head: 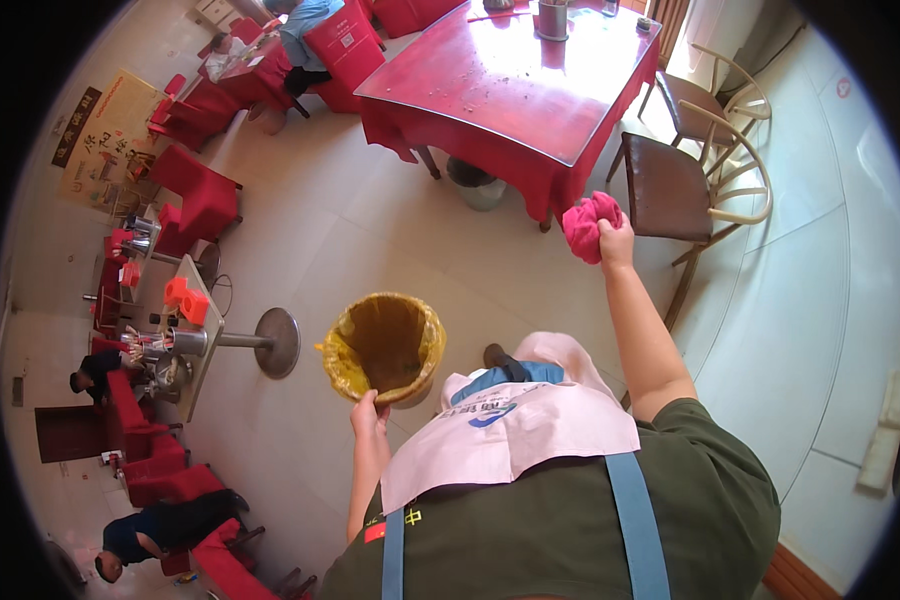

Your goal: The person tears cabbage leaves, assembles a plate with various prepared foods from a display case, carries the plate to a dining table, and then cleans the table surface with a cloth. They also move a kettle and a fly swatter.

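My left hand [370, 414] grips the near rim of a bin [420, 394] lined with a yellow plastic bag, held tilted over the floor. The inside of the bin is dark, and what it holds cannot be made out. A crumpled pink-red cloth [591, 226] is bunched in my right hand [616, 238], out ahead near a corner of the table. That table [487, 105] has a red cloth under a shiny clear top, with small scraps scattered over it. A metal canister [552, 21] stands towards its far side.
Wooden chairs with brown seats [664, 187] stand right of the table; a lined bin [480, 186] is beneath it. At left are a pedestal table [208, 330] with containers and red-covered chairs [199, 195]. Several people sit or stand farther off.
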The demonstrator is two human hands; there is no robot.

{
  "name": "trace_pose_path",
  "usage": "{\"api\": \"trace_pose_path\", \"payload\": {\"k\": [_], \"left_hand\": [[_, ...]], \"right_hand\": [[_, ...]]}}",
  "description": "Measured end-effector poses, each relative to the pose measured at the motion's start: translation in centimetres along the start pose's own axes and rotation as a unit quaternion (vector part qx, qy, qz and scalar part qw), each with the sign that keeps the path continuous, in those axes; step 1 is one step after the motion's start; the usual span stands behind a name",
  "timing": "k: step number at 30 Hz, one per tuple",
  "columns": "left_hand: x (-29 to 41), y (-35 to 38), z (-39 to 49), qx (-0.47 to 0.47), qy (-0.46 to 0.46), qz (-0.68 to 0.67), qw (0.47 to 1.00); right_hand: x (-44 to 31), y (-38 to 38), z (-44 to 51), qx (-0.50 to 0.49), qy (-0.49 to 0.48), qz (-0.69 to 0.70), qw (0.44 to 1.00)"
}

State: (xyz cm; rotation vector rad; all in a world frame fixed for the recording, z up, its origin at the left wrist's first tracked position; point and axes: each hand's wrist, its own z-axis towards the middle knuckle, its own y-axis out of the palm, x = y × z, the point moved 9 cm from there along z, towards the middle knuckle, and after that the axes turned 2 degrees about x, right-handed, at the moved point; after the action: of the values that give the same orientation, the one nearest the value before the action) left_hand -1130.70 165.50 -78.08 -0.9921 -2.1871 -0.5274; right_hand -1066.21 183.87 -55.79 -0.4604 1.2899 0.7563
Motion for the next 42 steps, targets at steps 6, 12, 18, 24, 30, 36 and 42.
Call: {"api": "trace_pose_path", "payload": {"k": [6,12,18,24,30,36,42], "left_hand": [[7.4,14.0,6.1,-0.066,-0.01,0.045,0.997],[11.6,22.8,9.4,-0.078,-0.015,0.115,0.99],[13.1,29.0,11.0,-0.058,-0.041,0.172,0.982],[14.5,32.8,11.8,-0.052,-0.063,0.211,0.974],[15.5,36.2,11.5,-0.066,-0.055,0.215,0.973],[16.6,37.9,11.4,-0.09,-0.057,0.242,0.965],[17.4,40.2,13.0,-0.135,-0.057,0.233,0.961]], "right_hand": [[-5.6,3.3,10.2,0.067,-0.141,-0.107,0.982],[-0.9,7.5,16.6,0.05,-0.065,-0.366,0.927],[8.2,12.2,20.6,0.031,0.141,-0.656,0.74],[7.8,17.1,34.2,0.002,-0.012,-0.666,0.746],[7.4,27.2,31.1,-0.15,-0.218,-0.621,0.738],[5.6,36.1,9.9,-0.311,-0.311,-0.452,0.777],[3.1,39.2,3.0,-0.33,-0.223,-0.326,0.858]]}}
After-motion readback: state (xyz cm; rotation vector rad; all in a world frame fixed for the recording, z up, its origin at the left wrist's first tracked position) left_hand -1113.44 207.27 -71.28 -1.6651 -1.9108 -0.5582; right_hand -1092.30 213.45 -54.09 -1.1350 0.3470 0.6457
